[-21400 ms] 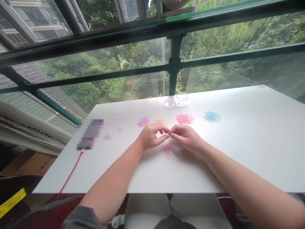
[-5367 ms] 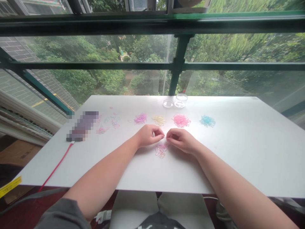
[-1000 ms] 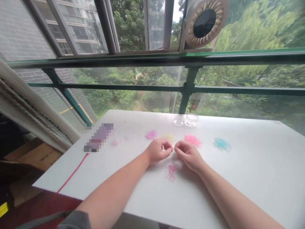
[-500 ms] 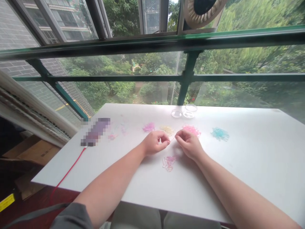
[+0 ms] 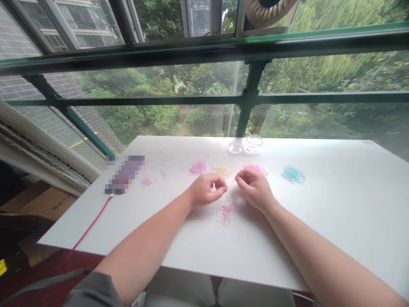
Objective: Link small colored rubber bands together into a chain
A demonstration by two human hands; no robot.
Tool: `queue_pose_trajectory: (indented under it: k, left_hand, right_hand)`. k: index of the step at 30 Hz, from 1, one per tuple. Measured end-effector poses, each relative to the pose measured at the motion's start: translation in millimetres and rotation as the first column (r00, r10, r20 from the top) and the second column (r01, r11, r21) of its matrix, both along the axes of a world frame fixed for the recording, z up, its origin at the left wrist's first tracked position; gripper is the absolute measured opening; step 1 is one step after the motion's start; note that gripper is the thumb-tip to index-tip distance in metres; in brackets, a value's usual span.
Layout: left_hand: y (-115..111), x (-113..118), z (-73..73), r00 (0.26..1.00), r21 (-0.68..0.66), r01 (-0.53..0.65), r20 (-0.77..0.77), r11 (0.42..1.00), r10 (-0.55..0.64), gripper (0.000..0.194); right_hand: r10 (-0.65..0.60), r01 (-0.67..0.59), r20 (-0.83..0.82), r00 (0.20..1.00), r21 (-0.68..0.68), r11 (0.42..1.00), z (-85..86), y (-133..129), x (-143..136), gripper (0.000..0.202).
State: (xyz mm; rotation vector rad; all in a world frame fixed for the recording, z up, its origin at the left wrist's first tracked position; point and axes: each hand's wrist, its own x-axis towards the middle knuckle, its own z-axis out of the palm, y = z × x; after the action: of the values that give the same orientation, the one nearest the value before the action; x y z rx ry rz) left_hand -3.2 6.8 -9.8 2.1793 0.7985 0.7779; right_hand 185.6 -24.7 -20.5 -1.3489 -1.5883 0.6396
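Observation:
A thin pink rubber band (image 5: 231,183) is stretched between my two hands above the white table. My left hand (image 5: 206,191) pinches one end between thumb and forefinger, and my right hand (image 5: 256,190) pinches the other. Below them lies a loose heap of mixed pink and pale rubber bands (image 5: 225,215). Just beyond my fingers are a yellow pile (image 5: 223,171) and a pink pile (image 5: 257,168), the latter partly hidden by my right hand. A purple pile (image 5: 197,167) sits to the left, a teal pile (image 5: 293,175) to the right.
A clear round container (image 5: 253,145) and a clear lid (image 5: 235,148) stand near the table's far edge. On the left lies a pixelated phone-like object (image 5: 125,175) with a red cable (image 5: 89,228). Scattered pale bands (image 5: 164,170) lie beside it. A green railing (image 5: 204,47) runs behind.
The camera view has shifted slightly, moving the table a little up and left in the picture. Both hands keep nearly the same pose, with the band still stretched between them.

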Motion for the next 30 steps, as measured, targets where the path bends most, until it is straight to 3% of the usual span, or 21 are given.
queue_pose_trajectory:
  k: [5,10,12,16,21,23,26,30]
  left_hand:
    - [0,-2,-1.0,0.999,0.019,-0.036,0.026,0.999,0.036,0.012]
    - [-6,-1,3.4,0.999,0.020,0.053,-0.001,0.998,-0.053,0.009]
    - [-7,0,4.7,0.998,0.018,0.055,-0.009,0.998,-0.055,0.008]
    - [-5,-1,3.9,1.000,0.020,0.000,0.002,1.000,0.000,0.010]
    - [-9,1,3.2,0.995,0.028,0.096,-0.004,0.995,-0.096,0.007]
    - [-9,1,3.6,0.993,0.045,0.114,-0.012,0.992,-0.114,0.006]
    - [-2,-5,4.3,0.999,0.102,0.044,-0.030,0.994,-0.041,0.008]
    - [17,-24,4.4,0.984,0.201,-0.154,-0.060,0.968,0.169,0.010]
  right_hand:
    - [0.175,-0.176,0.043,0.984,0.022,0.984,2.8,-5,-4,0.005]
    - [-0.002,0.003,0.031,1.000,-0.004,1.000,2.0,-1,0,0.006]
    - [0.013,-0.013,0.030,0.999,0.005,1.000,2.9,-2,1,0.005]
    - [0.182,-0.186,0.077,0.980,0.047,0.981,5.5,-7,-4,0.006]
    - [0.028,-0.027,0.087,0.996,-0.017,0.999,3.8,-6,-3,0.006]
    - [0.049,-0.046,0.103,0.993,-0.026,0.999,3.8,-7,-2,0.006]
    - [0.169,-0.173,0.177,0.970,0.008,0.985,5.1,-10,-2,0.007]
    - [0.244,-0.254,0.266,0.932,0.001,0.967,6.2,-13,-3,0.010]
